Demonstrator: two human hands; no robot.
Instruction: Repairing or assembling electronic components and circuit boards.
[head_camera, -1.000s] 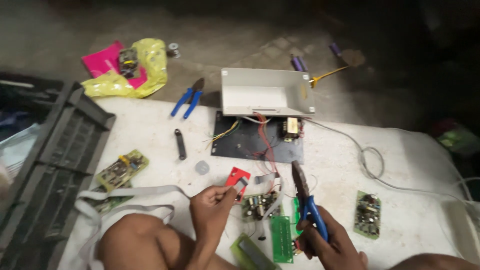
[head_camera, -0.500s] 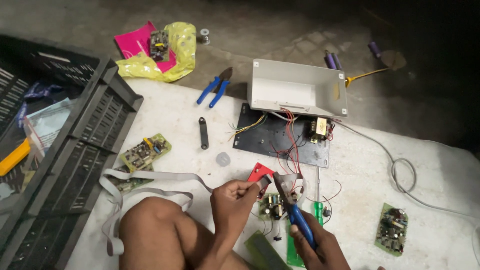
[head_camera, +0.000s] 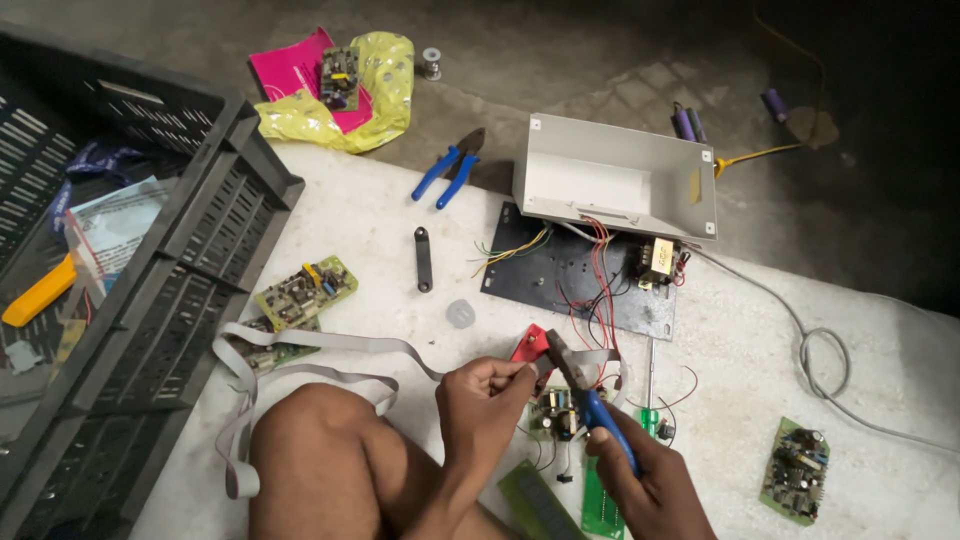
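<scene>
Red part pinched in left hand grip, blue-handled pliers clamped in right hand alongside.

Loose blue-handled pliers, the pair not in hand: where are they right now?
In the head view, the loose blue-handled pliers lie upper centre at the white mat's far edge, between the yellow bag on their left and the open grey box on their right.

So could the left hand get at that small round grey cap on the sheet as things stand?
Probably yes, once it lets go: the left hand is pinching a red part, but the grey cap lies just ahead of it on bare sheet, with nothing between.
</scene>
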